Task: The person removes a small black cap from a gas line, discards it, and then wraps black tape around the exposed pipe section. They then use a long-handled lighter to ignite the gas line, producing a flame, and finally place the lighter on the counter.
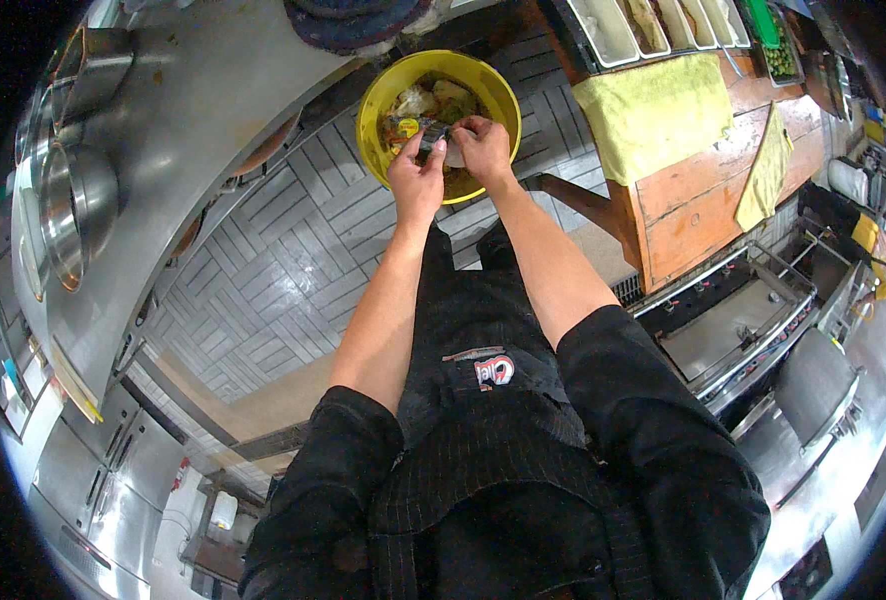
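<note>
A yellow bucket (369,130) stands on the floor in front of me, with mixed food scraps and wrappers (453,92) inside. Over its near half, both my hands are close together. My left hand (419,180) is closed, thumb and fingers pinching a small dark, shiny piece (431,138); its kind is too small to make out. My right hand (485,152) is beside it, fingertips curled together against the same piece. A pale bit shows between the hands.
At left, metal bowls (91,210) and a pot (103,70) sit on a steel counter (203,80). To the right, a wooden table (683,215) holds yellow cloths (653,110) and food trays (613,40). One table leg (588,210) reaches toward the bucket.
</note>
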{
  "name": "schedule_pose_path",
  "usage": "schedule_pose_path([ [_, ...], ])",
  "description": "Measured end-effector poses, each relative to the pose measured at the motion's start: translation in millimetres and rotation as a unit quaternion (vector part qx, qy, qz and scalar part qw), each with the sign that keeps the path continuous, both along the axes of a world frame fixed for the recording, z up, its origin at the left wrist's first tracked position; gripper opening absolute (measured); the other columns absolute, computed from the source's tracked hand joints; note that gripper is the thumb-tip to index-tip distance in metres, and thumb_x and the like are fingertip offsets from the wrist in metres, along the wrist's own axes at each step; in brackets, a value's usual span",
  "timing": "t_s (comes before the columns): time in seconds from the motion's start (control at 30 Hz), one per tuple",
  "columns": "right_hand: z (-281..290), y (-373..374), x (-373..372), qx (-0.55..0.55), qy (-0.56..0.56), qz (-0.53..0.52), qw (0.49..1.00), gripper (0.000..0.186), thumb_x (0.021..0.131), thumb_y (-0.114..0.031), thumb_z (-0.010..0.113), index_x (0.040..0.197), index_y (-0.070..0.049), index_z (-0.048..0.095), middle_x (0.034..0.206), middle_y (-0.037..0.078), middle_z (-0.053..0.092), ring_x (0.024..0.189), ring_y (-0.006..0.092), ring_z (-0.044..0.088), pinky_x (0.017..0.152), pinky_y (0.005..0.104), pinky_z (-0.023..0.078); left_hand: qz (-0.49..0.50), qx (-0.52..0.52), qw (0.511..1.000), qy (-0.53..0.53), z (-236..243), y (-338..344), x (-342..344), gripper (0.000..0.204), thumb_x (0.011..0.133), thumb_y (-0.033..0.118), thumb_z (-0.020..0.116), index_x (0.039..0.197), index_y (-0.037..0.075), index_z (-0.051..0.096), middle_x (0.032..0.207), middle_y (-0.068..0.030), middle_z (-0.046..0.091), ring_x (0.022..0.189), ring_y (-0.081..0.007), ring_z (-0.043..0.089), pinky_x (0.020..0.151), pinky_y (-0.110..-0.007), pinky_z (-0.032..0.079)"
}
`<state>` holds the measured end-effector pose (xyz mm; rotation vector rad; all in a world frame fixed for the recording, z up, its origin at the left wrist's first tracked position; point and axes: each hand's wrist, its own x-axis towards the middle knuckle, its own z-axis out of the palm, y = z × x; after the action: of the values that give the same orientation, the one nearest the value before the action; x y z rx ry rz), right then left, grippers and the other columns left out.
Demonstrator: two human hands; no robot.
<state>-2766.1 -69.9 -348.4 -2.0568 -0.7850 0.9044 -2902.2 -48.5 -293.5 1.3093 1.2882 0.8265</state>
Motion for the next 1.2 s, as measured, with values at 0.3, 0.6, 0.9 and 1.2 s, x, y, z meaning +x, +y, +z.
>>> schedule_pose_path([
  [0.3, 49, -9, 22, 0.174, -0.087, 0.194, 0.961, 0.028, 0.085, -0.014, 0.079, 0.111, -0.004, 0.075, 0.109, 0.012, 0.072, 0.095, 0.024, 0.073, 0.086, 0.0358, 0.058, -0.207, 0.078, 0.96, 0.169, 5, 32, -19, 0.046, 0.085, 0.013, 0.074, 0.129, 0.006, 0.064, 0.102, -0.021, 0.074, 0.095, -0.0379, 0.072, 0.087, -0.045, 0.056],
  [0.6, 79, 3, 15, 0.108, -0.127, 0.274, 0.947, 0.038, 0.073, -0.021, 0.082, 0.107, -0.005, 0.076, 0.103, 0.021, 0.071, 0.093, 0.0403, 0.07, 0.087, 0.0457, 0.058, -0.278, 0.123, 0.899, 0.315, 18, 34, -9, 0.059, 0.077, 0.008, 0.077, 0.131, 0.006, 0.055, 0.103, -0.021, 0.071, 0.101, -0.042, 0.067, 0.088, -0.051, 0.053],
  [0.9, 78, -7, 16, 0.091, -0.133, 0.247, 0.955, 0.028, 0.073, -0.011, 0.077, 0.099, -0.002, 0.074, 0.091, 0.016, 0.073, 0.087, 0.0318, 0.073, 0.08, 0.0381, 0.058, -0.298, 0.182, 0.886, 0.304, 21, 22, -9, 0.055, 0.077, 0.007, 0.077, 0.129, 0.005, 0.058, 0.106, -0.0198, 0.072, 0.103, -0.0409, 0.068, 0.089, -0.05, 0.053],
  [1.2, 58, -16, 42, 0.053, -0.029, 0.114, 0.992, 0.027, 0.072, -0.016, 0.079, 0.096, -0.005, 0.075, 0.087, 0.017, 0.075, 0.084, 0.0299, 0.074, 0.079, 0.0389, 0.058, -0.232, 0.156, 0.935, 0.218, 23, 20, -26, 0.042, 0.086, 0.01, 0.077, 0.124, 0.003, 0.063, 0.111, -0.0192, 0.072, 0.105, -0.0341, 0.069, 0.091, -0.043, 0.054],
])
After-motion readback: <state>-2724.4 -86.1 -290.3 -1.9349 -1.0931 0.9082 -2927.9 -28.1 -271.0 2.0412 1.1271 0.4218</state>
